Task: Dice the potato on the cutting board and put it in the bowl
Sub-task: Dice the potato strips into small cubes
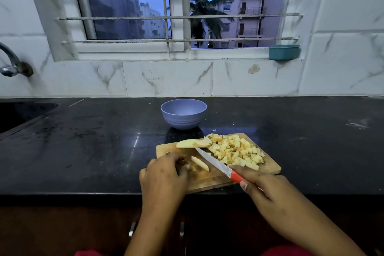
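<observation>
Left grip and right grip worked over a cutting board.
Right grip clenched the red handle of a knife; left grip pinched potato strips; diced pile beyond; bowl behind on the surface. Strips looked firm, light, likely slippery: best pinned clear of the blade.

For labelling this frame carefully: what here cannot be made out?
Head view:
Bowl bottom: hidden by its near wall.
Potato strips at the left hand: partly covered by it.
Knife handle: mostly inside the right hand.
Sink: cut off by the left edge.
</observation>
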Available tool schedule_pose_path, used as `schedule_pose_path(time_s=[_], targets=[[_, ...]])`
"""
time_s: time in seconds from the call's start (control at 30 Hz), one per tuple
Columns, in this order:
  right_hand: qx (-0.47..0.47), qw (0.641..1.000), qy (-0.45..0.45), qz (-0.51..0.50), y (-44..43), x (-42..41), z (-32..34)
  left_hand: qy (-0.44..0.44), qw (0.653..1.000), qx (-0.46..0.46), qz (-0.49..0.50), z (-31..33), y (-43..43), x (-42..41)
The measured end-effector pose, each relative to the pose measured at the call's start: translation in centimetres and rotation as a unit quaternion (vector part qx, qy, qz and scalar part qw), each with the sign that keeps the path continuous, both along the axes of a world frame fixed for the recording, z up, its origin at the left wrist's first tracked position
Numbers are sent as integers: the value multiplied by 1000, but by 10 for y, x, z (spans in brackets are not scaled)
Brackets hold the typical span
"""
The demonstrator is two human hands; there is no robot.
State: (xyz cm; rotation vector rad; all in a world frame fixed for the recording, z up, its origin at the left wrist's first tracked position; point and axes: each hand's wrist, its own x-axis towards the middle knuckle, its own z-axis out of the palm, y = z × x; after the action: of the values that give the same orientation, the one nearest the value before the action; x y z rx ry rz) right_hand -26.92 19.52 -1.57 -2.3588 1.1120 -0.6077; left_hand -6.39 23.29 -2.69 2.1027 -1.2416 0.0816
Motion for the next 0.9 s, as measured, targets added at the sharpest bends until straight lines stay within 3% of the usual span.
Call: schedule_pose_path(time_s=[0.27, 0.57, 0.9], targets=[[37, 998, -44, -19, -12, 1, -6, -45, 998, 25, -35, 8, -15, 9], [76, 994, 17, -75, -31, -9, 1, -91, 978, 49, -181, 7, -27, 14], [105, 989, 17, -103, -46, -30, 29, -62, 996, 3, -67, 3, -19, -7]])
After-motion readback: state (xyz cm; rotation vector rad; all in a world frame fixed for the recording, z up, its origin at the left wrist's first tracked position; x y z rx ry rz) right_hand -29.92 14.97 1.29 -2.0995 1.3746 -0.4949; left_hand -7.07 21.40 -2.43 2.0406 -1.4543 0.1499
